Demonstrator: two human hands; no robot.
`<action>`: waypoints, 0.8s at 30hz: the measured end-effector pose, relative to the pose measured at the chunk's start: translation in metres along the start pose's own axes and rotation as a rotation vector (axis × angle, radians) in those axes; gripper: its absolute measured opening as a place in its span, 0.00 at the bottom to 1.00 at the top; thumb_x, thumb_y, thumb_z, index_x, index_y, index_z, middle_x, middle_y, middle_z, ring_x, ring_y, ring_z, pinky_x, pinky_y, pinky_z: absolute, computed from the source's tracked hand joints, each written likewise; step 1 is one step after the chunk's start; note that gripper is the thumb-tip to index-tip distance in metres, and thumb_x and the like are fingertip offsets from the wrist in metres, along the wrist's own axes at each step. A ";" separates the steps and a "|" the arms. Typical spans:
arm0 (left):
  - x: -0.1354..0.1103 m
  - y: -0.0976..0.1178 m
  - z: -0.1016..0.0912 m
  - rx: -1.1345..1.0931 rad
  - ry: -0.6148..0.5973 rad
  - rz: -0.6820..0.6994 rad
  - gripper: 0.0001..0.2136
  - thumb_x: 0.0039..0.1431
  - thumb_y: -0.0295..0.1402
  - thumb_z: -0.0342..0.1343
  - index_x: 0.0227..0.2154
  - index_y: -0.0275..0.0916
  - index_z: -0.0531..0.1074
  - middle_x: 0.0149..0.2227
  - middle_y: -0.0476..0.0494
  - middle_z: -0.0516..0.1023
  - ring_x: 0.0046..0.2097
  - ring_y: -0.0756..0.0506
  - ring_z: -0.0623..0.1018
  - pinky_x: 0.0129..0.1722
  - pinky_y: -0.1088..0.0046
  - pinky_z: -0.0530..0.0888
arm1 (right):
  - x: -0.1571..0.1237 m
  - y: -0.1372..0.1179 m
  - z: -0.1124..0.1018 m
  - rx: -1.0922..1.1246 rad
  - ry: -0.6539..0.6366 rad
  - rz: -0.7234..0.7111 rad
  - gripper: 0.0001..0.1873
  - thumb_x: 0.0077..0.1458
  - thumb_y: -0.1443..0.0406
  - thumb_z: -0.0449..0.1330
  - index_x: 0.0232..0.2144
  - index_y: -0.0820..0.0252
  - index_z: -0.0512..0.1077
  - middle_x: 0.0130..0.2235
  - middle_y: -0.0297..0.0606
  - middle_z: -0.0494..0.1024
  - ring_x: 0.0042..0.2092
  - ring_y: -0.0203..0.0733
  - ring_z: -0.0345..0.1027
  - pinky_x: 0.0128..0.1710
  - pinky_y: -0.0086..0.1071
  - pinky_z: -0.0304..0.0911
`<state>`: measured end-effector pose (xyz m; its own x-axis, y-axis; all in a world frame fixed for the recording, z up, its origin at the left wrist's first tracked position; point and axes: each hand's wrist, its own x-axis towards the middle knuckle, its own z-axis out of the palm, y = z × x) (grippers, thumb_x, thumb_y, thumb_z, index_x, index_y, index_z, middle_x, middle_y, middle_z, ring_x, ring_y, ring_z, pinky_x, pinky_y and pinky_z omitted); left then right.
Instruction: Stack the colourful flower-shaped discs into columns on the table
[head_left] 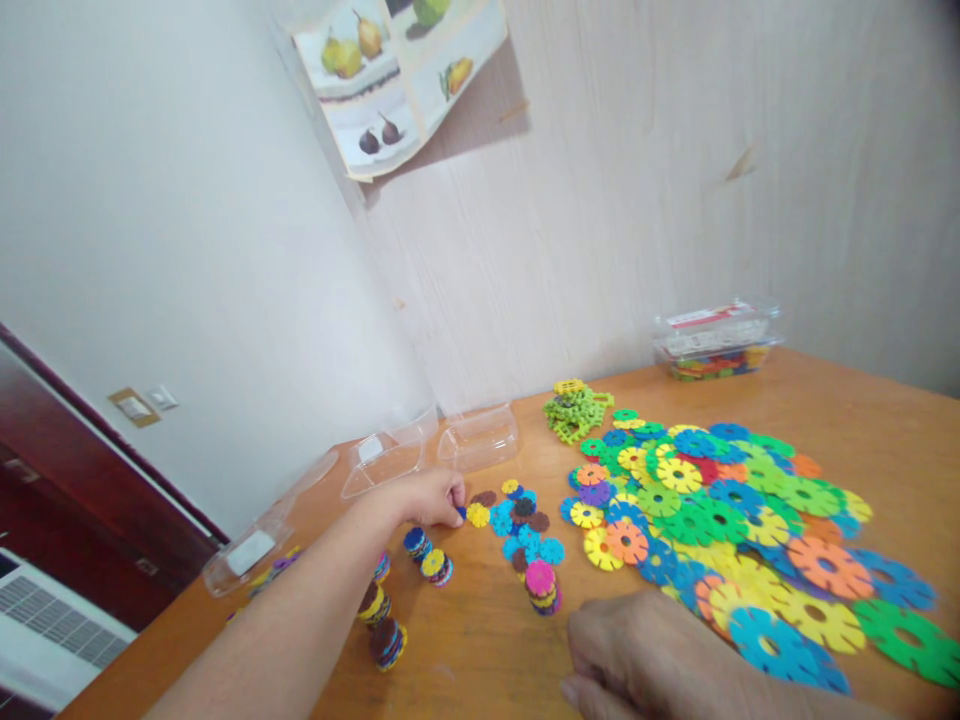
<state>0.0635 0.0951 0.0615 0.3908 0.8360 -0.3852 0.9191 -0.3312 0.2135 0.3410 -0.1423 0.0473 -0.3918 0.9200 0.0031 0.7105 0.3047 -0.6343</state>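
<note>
My left hand (436,497) reaches out over the table, its fingers pinched on a small blue notched disc (460,514). Beside it lies a loose group of small discs, with a yellow disc (478,515) closest and several light blue discs (527,543) farther right. My right hand (637,640) is closed in the foreground, fingers curled under; anything inside it is hidden. Just left of it stands a stack topped by a pink disc (540,578). Near my left forearm are more stacks, one topped with yellow (433,563), one with blue (415,540), another with brown (386,637).
Large colourful notched discs (705,520) spread over the right of the wooden table (480,650). Green connector pieces (574,412) are heaped behind. Clear plastic trays (480,440) sit along the wall, and a filled clear box (716,340) stands at the back right.
</note>
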 end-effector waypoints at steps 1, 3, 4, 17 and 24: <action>0.000 0.001 0.000 -0.002 0.005 -0.002 0.15 0.37 0.33 0.63 0.33 0.40 0.74 0.30 0.51 0.77 0.30 0.49 0.73 0.26 0.76 0.64 | 0.000 0.000 0.000 0.000 0.001 0.001 0.20 0.62 0.50 0.53 0.23 0.54 0.66 0.19 0.29 0.66 0.18 0.32 0.51 0.20 0.31 0.44; -0.001 0.003 0.000 -0.016 0.015 -0.003 0.14 0.37 0.32 0.63 0.31 0.40 0.73 0.28 0.52 0.76 0.29 0.49 0.72 0.26 0.76 0.63 | 0.000 -0.001 -0.001 -0.001 0.001 0.000 0.21 0.62 0.50 0.53 0.23 0.54 0.66 0.20 0.28 0.65 0.18 0.32 0.50 0.20 0.30 0.44; -0.002 0.004 -0.001 -0.029 0.020 -0.003 0.13 0.37 0.32 0.62 0.31 0.40 0.72 0.27 0.52 0.75 0.29 0.49 0.72 0.25 0.76 0.63 | 0.000 -0.001 -0.001 -0.002 0.000 -0.001 0.21 0.62 0.50 0.52 0.23 0.54 0.66 0.20 0.28 0.65 0.18 0.31 0.50 0.20 0.30 0.44; -0.027 -0.015 -0.021 -0.105 0.153 -0.071 0.11 0.42 0.34 0.56 0.31 0.37 0.74 0.28 0.50 0.75 0.31 0.49 0.70 0.30 0.74 0.63 | 0.001 -0.002 0.002 0.031 -0.014 -0.007 0.21 0.62 0.50 0.53 0.23 0.54 0.67 0.21 0.29 0.68 0.19 0.32 0.54 0.19 0.31 0.44; -0.026 -0.014 -0.021 -0.010 0.150 -0.133 0.09 0.40 0.33 0.57 0.27 0.38 0.75 0.25 0.52 0.74 0.30 0.49 0.70 0.29 0.75 0.62 | 0.000 -0.002 0.001 0.033 -0.021 -0.002 0.21 0.61 0.49 0.53 0.23 0.54 0.67 0.21 0.29 0.68 0.18 0.31 0.52 0.19 0.31 0.44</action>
<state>0.0400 0.0871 0.0872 0.2530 0.9284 -0.2723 0.9613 -0.2094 0.1790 0.3389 -0.1427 0.0473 -0.4055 0.9140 -0.0121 0.6904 0.2975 -0.6594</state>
